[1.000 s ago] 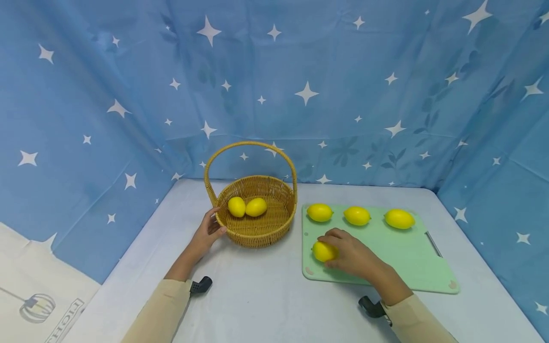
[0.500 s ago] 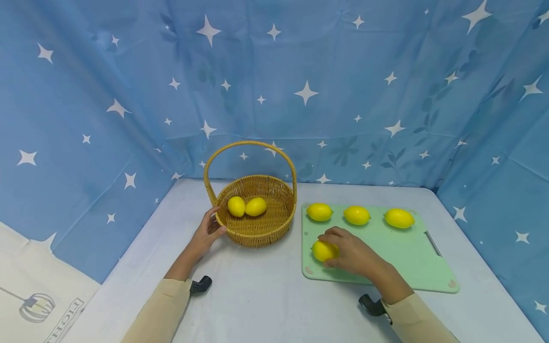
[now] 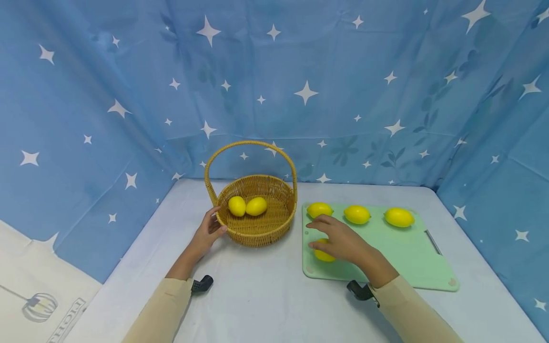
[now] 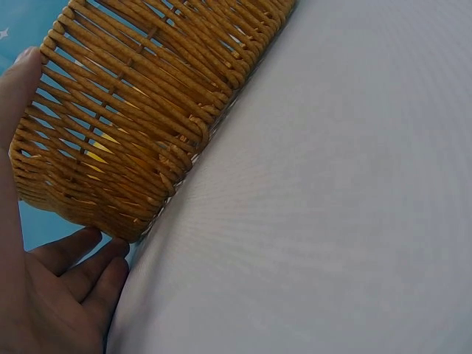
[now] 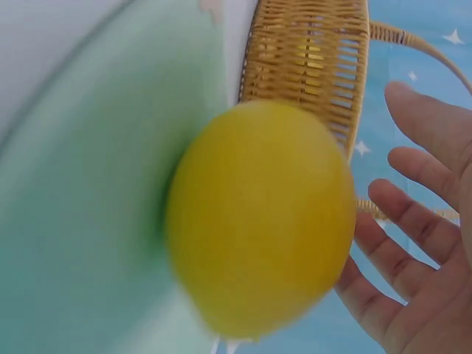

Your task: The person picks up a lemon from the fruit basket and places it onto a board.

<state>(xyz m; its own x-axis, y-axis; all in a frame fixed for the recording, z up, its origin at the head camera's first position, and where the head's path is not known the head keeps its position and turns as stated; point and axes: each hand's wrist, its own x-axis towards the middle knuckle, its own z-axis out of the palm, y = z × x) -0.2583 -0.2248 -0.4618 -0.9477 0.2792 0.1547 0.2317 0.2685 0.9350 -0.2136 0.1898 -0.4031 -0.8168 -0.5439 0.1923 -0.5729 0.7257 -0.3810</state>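
My left hand (image 3: 206,234) holds the left side of a round wicker basket (image 3: 257,240), with the thumb at the rim and several fingertips against the lower wall in the left wrist view. Two yellow lemons (image 3: 256,206) lie inside the basket. My right hand (image 3: 340,240) hovers over the near-left part of a green cutting board (image 3: 399,257), fingers spread. Below it a lemon (image 5: 258,221) lies on the board, partly covered by the hand in the head view. In the right wrist view the fingers stand apart, with nothing gripped.
Three more lemons lie in a row along the board's far edge: a left one (image 3: 318,208), a middle one (image 3: 357,215) and a right one (image 3: 399,217). The basket's tall handle (image 3: 250,142) arches upward. A starry blue curtain (image 3: 274,85) surrounds the white table (image 3: 257,295).
My right hand has let go of the near lemon, lifted and spread its fingers, moving slightly away from me. The lemon stays on the board. The left hand and basket have not moved.
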